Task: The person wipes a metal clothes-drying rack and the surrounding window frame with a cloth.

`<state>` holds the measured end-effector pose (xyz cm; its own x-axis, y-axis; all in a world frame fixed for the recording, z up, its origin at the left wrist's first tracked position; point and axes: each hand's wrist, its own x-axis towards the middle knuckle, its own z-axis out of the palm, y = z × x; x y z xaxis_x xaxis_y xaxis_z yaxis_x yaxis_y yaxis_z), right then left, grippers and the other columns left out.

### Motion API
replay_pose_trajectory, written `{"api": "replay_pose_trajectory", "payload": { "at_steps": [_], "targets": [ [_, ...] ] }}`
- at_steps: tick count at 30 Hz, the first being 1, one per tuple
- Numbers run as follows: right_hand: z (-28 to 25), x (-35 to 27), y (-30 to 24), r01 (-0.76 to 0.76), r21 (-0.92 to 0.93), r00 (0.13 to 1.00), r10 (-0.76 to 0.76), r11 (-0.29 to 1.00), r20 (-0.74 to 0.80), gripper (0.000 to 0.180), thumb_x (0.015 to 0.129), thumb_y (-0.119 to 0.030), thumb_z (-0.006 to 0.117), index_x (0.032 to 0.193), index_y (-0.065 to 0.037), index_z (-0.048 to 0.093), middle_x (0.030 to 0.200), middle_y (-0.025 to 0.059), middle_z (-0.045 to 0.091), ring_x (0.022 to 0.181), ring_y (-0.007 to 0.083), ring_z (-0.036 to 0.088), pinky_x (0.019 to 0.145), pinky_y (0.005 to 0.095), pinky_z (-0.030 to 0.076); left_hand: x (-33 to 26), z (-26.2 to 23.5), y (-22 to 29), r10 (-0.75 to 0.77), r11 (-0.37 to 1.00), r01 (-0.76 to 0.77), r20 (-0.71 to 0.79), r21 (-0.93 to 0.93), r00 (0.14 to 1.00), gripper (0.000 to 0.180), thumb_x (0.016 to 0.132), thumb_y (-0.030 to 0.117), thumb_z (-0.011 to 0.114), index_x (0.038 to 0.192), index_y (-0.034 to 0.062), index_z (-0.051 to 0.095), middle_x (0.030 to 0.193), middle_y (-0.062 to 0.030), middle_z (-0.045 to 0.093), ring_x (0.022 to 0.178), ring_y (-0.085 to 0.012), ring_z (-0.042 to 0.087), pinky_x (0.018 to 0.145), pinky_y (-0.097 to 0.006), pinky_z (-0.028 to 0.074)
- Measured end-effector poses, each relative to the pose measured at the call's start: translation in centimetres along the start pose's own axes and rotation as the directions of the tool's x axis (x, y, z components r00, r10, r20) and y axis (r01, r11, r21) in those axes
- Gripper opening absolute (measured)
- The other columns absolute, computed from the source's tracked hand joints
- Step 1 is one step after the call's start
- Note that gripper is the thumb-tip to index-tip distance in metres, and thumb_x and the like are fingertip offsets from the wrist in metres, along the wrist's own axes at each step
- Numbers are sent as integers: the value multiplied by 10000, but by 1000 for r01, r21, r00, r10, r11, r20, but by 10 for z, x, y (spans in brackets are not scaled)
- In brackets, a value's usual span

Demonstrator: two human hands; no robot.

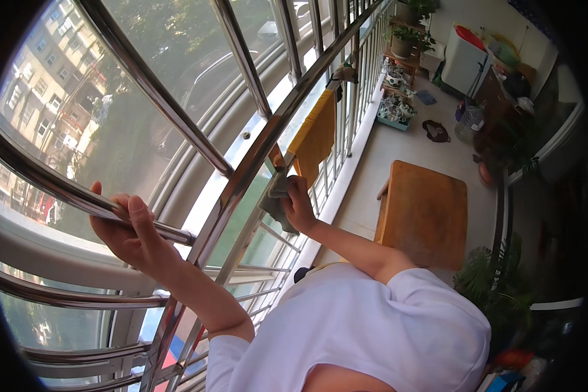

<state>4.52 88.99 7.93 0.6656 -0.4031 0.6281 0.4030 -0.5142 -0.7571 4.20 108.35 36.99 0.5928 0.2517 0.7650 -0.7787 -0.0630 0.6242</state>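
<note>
My left hand [140,238] is closed round a shiny metal bar [59,189] of the window guard, its thumb lying over the near side. A grey-green cloth [277,208] is bunched in my right hand [298,208], against the lower rail just inside the thick handrail [245,173]. Part of this cloth dangles below my fingers; my fingertips are partly hidden behind it. Just beyond, a mustard-yellow cloth [315,137] hangs folded over the same lower rail.
A wooden table [424,212] stands to my right on the pale floor [366,176]. Farther off are a tray of small potted plants [395,111], a dark mat [436,131], a white appliance [464,62] and a clear plastic container [469,124]. Beyond the window glass rise buildings [49,62].
</note>
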Motion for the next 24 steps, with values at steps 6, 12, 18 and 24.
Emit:
{"api": "replay_pose_trajectory", "payload": {
  "at_steps": [6, 12, 18, 24],
  "targets": [
    [-47, 93, 29, -342, 191, 834, 391, 920, -389, 412, 820, 43, 556, 1192, -91, 669, 1092, 123, 523, 1025, 286, 544, 916, 360, 434, -2, 0, 3, -25, 999, 25, 2, -27, 1000, 534, 886, 92, 669, 1369, 13, 456, 864, -9, 515, 703, -79, 421, 656, -234, 359],
    [-64, 166, -52, 267, 123, 897, -200, 956, -393, 450, 899, -21, 585, 1339, -117, 568, 1180, 133, 460, 1133, 282, 472, 937, 343, 434, -3, -1, -4, 0, 1000, 0, 16, -11, 1000, 572, 908, 165, 662, 1401, 12, 415, 865, -9, 547, 685, -62, 435, 608, -194, 328],
    [-53, 188, -18, 425, -41, 869, -420, 904, -263, 469, 820, -54, 616, 1284, -122, 618, 1190, 138, 462, 1124, 298, 466, 975, 388, 397, -6, 0, -6, 129, 973, -107, -96, 206, 987, 573, 892, 196, 656, 1380, -8, 437, 996, -76, 584, 877, -145, 533, 784, -281, 407],
    [-80, 254, 39, 426, -9, 831, -396, 905, -391, 311, 927, -169, 501, 1200, -58, 598, 1157, 150, 471, 1093, 306, 478, 981, 395, 374, -49, 71, -31, 831, 511, -660, -121, 551, 543, 377, 901, 126, 545, 1259, 112, 426, 1344, -127, 421, 1252, -279, 420, 1017, -431, 366]
  ]
}}
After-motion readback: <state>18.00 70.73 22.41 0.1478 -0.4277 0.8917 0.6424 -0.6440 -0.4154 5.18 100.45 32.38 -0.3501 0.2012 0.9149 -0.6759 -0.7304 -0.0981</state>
